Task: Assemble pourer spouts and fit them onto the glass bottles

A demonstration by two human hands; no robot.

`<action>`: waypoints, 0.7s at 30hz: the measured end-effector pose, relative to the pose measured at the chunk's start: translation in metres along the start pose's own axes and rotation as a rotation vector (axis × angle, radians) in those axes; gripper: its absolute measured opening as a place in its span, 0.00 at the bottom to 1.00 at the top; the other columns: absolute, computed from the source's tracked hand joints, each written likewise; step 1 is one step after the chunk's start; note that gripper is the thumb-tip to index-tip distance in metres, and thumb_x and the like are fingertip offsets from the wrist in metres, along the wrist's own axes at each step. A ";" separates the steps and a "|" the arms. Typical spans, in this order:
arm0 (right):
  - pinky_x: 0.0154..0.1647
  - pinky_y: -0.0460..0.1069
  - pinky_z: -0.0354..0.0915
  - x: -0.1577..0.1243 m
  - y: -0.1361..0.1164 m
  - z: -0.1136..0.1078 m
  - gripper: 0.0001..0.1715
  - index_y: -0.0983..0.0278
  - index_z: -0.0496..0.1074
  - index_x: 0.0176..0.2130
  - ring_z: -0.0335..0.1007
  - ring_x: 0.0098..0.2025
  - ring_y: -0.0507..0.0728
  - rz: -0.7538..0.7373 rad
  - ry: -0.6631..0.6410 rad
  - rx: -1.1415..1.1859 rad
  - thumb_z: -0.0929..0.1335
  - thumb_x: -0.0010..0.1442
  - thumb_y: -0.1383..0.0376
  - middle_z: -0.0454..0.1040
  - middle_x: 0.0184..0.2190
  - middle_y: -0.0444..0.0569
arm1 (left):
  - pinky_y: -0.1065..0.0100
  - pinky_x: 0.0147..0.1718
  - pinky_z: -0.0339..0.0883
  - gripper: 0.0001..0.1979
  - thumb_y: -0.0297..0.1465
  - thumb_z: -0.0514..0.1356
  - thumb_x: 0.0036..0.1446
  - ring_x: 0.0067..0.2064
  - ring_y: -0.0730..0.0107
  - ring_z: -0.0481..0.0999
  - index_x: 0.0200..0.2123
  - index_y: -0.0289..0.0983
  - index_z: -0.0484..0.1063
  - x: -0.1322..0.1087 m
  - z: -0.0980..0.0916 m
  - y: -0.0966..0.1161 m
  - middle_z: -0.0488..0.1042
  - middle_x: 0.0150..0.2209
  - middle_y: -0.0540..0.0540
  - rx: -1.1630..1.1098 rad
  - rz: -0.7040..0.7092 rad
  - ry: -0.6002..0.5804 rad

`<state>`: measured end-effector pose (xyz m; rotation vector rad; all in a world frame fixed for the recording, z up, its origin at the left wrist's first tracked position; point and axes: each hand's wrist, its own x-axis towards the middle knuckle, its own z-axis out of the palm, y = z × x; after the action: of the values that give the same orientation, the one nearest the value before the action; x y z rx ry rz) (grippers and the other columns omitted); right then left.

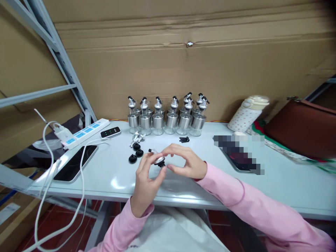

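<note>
Near the front of the table, my left hand (145,178) pinches a pour spout (159,161) with a silver cap and a black ribbed stopper underneath. From the other side, my right hand (187,162) has its fingertips at the cap and its thumb close by the stopper. Several loose black stoppers (139,153) lie just left of the hands. Beyond them is a small pile of silver spout pieces (137,138). A few small black levers (184,139) rest behind my right hand. At the back stand glass bottles with steel bands (158,121), many topped with spouts.
To the left are a power strip (86,133) with a charger and white cable (83,168), a small black device (110,132) and a phone (76,163). On the right lie a partly blurred dark phone (237,154), a tilted dotted flask (245,113) and a brown bag (301,129). Cardboard (157,66) rises behind.
</note>
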<state>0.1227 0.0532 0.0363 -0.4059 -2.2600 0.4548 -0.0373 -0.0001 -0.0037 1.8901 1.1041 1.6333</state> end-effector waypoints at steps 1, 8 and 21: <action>0.41 0.51 0.63 0.001 0.002 -0.004 0.16 0.65 0.67 0.43 0.65 0.39 0.55 -0.006 -0.008 -0.061 0.65 0.53 0.69 0.72 0.37 0.51 | 0.65 0.47 0.62 0.15 0.24 0.56 0.53 0.46 0.66 0.67 0.45 0.42 0.66 0.000 0.000 0.000 0.65 0.43 0.46 0.003 -0.004 0.006; 0.36 0.49 0.59 -0.011 0.058 -0.055 0.09 0.67 0.73 0.31 0.65 0.33 0.57 0.586 0.149 -0.695 0.63 0.52 0.69 0.72 0.29 0.52 | 0.66 0.42 0.60 0.16 0.17 0.46 0.47 0.40 0.69 0.65 0.38 0.39 0.60 0.000 -0.002 0.003 0.61 0.36 0.47 0.010 -0.065 -0.017; 0.32 0.48 0.57 -0.026 0.089 -0.047 0.16 0.65 0.73 0.37 0.71 0.37 0.59 1.082 -0.141 -0.881 0.61 0.55 0.59 0.75 0.36 0.55 | 0.71 0.37 0.57 0.04 0.27 0.52 0.57 0.35 0.73 0.63 0.32 0.40 0.58 0.002 0.001 0.006 0.60 0.31 0.51 0.089 -0.033 0.006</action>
<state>0.1876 0.1300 0.0096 -2.1178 -2.0792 -0.0574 -0.0349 -0.0023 0.0022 1.9129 1.2221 1.5975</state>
